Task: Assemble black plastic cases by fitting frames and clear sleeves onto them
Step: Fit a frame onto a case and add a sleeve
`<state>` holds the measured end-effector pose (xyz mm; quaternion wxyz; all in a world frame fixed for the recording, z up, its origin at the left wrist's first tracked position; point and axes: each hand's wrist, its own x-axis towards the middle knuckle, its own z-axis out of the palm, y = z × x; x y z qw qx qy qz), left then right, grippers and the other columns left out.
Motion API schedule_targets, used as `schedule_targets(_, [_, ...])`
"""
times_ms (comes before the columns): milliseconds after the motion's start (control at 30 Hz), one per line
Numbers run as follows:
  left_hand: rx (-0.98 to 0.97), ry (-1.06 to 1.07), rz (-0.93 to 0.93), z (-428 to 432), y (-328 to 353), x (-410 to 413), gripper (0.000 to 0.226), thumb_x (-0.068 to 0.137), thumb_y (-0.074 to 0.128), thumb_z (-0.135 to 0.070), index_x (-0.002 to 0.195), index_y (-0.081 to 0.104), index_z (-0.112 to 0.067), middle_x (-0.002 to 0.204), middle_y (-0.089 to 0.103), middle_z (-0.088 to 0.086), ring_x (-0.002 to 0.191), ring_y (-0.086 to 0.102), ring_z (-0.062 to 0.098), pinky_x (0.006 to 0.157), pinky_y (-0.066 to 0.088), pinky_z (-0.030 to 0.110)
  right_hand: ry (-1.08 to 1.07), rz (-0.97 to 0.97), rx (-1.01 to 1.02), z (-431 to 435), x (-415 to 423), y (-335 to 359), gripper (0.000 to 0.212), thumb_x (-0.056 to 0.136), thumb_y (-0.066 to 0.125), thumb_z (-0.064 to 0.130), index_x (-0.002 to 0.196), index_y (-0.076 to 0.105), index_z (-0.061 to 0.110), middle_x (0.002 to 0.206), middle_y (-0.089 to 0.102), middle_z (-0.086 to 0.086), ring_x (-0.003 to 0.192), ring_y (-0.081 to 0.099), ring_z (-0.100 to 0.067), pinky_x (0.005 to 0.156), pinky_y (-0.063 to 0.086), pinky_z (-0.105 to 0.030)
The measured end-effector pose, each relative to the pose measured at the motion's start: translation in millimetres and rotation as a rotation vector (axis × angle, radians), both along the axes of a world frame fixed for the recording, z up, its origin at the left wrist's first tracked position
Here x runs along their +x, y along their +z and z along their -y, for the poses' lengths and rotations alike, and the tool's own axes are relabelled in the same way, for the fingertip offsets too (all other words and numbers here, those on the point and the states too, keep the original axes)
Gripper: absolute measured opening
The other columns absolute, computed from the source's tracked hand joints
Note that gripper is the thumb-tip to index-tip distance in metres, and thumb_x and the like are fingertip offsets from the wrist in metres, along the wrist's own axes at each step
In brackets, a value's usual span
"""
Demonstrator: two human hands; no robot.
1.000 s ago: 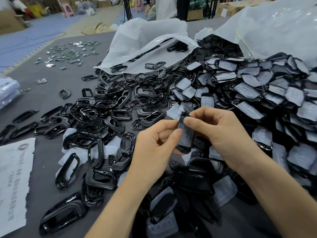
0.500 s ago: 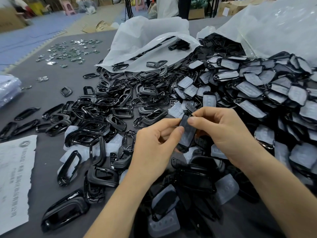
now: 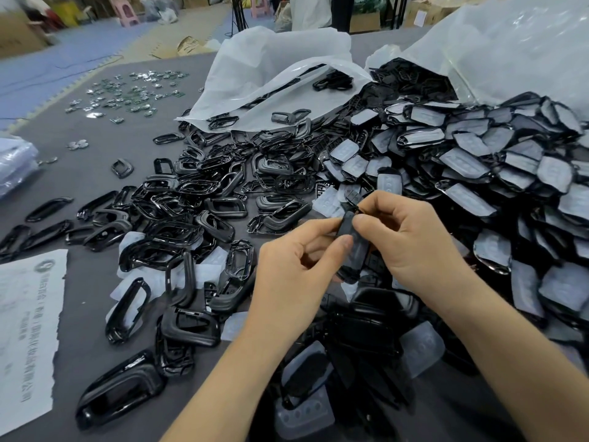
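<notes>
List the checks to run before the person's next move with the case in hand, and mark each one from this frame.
1. Two-handed grip on the black case: ok. The left hand pinches its side, and the right hand pinches its upper end.
2. Case lifted off the parts below: ok. It is held above the heap.
3. Sleeve fully seated on the held case: cannot tell. Fingers cover most of it.
4. Loose frames available: ok. Many lie on the table to the left.
5. Spare clear sleeve nearby: ok. One lies under the right forearm.
</notes>
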<state>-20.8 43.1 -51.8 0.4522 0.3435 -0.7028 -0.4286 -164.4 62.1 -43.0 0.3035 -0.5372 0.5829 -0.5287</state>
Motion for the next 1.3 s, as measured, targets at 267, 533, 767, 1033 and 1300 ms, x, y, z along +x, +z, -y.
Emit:
schedule_targets(267, [0.338,0.110,-0.259,-0.6,-4.2,-3.5,0.016,0.088,0.067,-0.014,0.083,0.077,-0.026,0.075,0.075,0.001,0.074,0.070,0.011,0.070,0.057,0.025,-0.090,0.094,-0.092,-3.1,2.9,0.7,0.018,0.082,0.057,0.021,0.068,0.056,0.009,0.062,0.057,-0.016,0.063,0.058,-0.040,0.063,0.051,-0.055])
schedule_targets(533, [0.312,0.182,-0.207,2.7,-3.8,-1.2,0.020,0.087,0.067,-0.011,0.075,0.074,-0.025,0.058,0.061,-0.014,0.059,0.054,-0.001,0.063,0.046,0.013,-0.061,0.065,-0.036,-5.8,7.8,0.4,0.021,0.082,0.056,0.016,0.061,0.053,0.018,0.050,0.048,0.014,0.049,0.052,-0.001,0.067,0.053,-0.057])
schedule_targets(767, [0.074,0.234,-0.105,0.8,0.9,0.8,0.022,0.088,0.066,-0.010,0.077,0.070,-0.028,0.068,0.068,-0.004,0.062,0.057,0.000,0.060,0.046,0.010,0.016,0.160,-0.007,-6.3,9.5,1.4,0.013,0.080,0.054,0.014,0.069,0.054,0.006,0.058,0.049,0.006,0.052,0.054,-0.004,0.065,0.054,-0.045])
schedule_targets(1033, [0.166,0.106,-0.204,5.8,-0.5,2.6,0.025,0.098,0.051,-0.021,0.088,0.072,-0.027,0.083,0.074,0.006,0.065,0.073,0.024,0.056,0.058,0.025,0.009,0.288,-0.015,-5.9,6.9,-0.5,0.020,0.088,0.053,-0.002,0.083,0.066,0.012,0.072,0.064,-0.019,0.065,0.061,-0.038,0.060,0.058,-0.047])
schedule_targets(1300, [-0.459,-0.091,0.196,10.4,-1.7,12.4,0.048,0.087,0.054,0.000,0.133,0.053,-0.014,0.149,0.042,-0.001,0.139,0.038,0.014,0.110,0.034,0.025,-0.037,0.504,0.050,-2.4,3.9,1.3,0.033,0.085,0.051,-0.005,0.070,0.068,0.020,0.057,0.054,0.002,0.046,0.046,-0.010,0.043,0.042,-0.020])
